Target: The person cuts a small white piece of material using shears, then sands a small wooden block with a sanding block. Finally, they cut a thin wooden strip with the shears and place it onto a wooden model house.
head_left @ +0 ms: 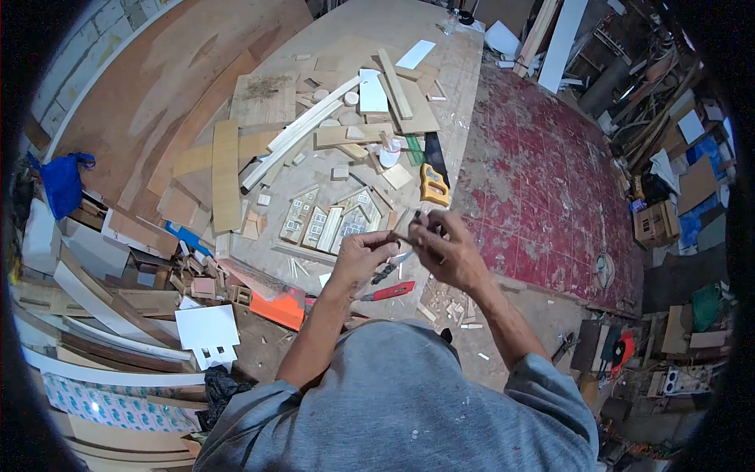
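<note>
My left hand (362, 258) is closed, thumb and fingers pinching one end of a small thin dark piece (403, 238). My right hand (450, 245) is closed around its other end, so both hands meet on it above the table's near edge. What kind of piece it is cannot be made out. Just beyond my left hand lies a wooden model house front (318, 224) with small printed windows and strips on it. A red utility knife (391, 291) rests below the hands. Past my right hand is a handsaw (434, 186) with a yellow handle.
The wooden table (330, 55) carries long wood strips (303, 130), a flat board (226, 175), small blocks and a white pot (390, 153). An orange object (277, 310) and a white house-shaped cutout (207, 334) lie at lower left. Red worn flooring (543, 189) spreads rightward.
</note>
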Available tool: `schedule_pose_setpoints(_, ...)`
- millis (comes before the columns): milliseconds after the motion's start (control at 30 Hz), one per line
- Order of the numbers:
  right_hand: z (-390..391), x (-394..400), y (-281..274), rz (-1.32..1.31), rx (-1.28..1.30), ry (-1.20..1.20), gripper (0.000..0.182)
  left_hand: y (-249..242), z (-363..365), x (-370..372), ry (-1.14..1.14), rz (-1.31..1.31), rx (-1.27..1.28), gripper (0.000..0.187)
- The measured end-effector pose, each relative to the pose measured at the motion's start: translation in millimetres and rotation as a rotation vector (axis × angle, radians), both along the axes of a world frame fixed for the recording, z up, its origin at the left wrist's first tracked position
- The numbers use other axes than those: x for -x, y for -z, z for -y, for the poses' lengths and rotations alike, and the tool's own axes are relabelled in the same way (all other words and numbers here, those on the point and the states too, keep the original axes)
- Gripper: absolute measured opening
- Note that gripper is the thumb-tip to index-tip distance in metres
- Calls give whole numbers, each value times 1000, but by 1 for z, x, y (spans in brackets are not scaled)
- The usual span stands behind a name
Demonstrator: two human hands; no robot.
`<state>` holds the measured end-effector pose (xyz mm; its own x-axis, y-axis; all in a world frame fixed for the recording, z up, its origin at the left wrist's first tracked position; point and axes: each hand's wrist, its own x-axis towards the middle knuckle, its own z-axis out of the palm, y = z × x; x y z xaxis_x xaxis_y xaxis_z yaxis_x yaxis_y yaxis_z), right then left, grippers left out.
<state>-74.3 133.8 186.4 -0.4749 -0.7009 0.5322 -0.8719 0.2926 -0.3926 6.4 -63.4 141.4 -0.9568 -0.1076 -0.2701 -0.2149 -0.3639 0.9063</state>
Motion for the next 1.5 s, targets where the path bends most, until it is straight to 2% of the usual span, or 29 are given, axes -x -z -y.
schedule_pose_setpoints(67, -2, 20, 2, -41, 5, 37, 40, -5, 1, 1, 12, -41, -33, 25)
schedule_pose_setpoints(133, -10, 26, 5, -85, 5, 133, 38, -9, -3, -1, -51, 10, -174, 26)
schedule_pose_setpoints(167, -15, 31, 2, 57, 155, 217, 40, -14, -3, -2, -50, 27, -65, 26)
schedule_pose_setpoints(200, -16, 31, -7, 53, 153, 210, 40, -9, -2, 1, -56, 22, -67, 26)
schedule_pose_setpoints(267, -18, 20, -20, 278, 134, 208, 45, 4, 3, 3, -55, -103, 123, 27)
schedule_pose_setpoints(300, -15, 11, -27, 145, -57, 245, 53, 2, 4, 4, -54, -103, 126, 27)
schedule_pose_setpoints(333, -13, 7, -24, 150, -57, 251, 53, -1, 3, 3, -44, -106, 114, 26)
schedule_pose_setpoints(400, -10, -1, -18, 68, -386, 98, 62, -2, -1, 3, -26, -107, 101, 25)
schedule_pose_setpoints(433, -6, -7, -17, 62, -393, 34, 69, -1, -1, 3, -24, -117, 75, 24)
schedule_pose_setpoints(467, -4, -8, -15, 65, -391, 37, 69, -1, -2, 3, -25, -126, 48, 23)
schedule_pose_setpoints(533, -1, -8, -6, 121, -333, -110, 72, -5, -5, 3, -42, -127, 8, 23)
schedule_pose_setpoints(567, 1, -10, -4, 131, -260, -105, 72, -7, -5, 2, -64, -130, -32, 22)
schedule_pose_setpoints(700, 1, -5, 9, 204, -226, -50, 71, -7, 0, -5, -61, -34, -91, 24)
schedule_pose_setpoints(767, 2, -3, 5, 113, -254, -92, 69, -8, 2, -9, -55, 63, -262, 25)
schedule_pose_setpoints(867, 3, -3, 0, 27, -284, -96, 70, 6, 8, -9, 28, 29, -204, 27)
schedule_pose_setpoints(1000, 1, 2, -2, -12, -262, -143, 67, 1, 6, -7, 30, -10, -156, 28)
schedule_pose_setpoints(1067, -7, 0, -1, 394, -53, -24, 65, 2, 5, -7, -41, -33, -195, 30)
schedule_pose_setpoints(1100, -6, -3, 3, 322, 124, 77, 55, 0, 4, -5, -44, -37, -197, 30)
schedule_pose_setpoints(1133, -7, -6, 17, 320, 122, 76, 55, -3, 3, -5, -65, -32, -185, 31)
schedule_pose_setpoints(1200, -10, -14, 47, 785, 410, 199, 45, -4, 2, -3, -84, -28, -173, 32)
schedule_pose_setpoints(1233, 0, -29, 28, 949, 494, 175, 39, -3, 1, -2, -81, -32, -169, 32)
schedule_pose_setpoints(1267, 3, -35, 43, 1011, 536, 126, 39, -1, 0, -1, -73, -34, -166, 32)
schedule_pose_setpoints(1367, 21, -56, 33, 1106, 644, 108, 37, 7, -6, 6, -104, -101, -117, 32)
schedule_pose_setpoints(1500, 25, -59, 43, 983, 648, 160, 39, 4, -10, 8, -108, -117, -47, 34)
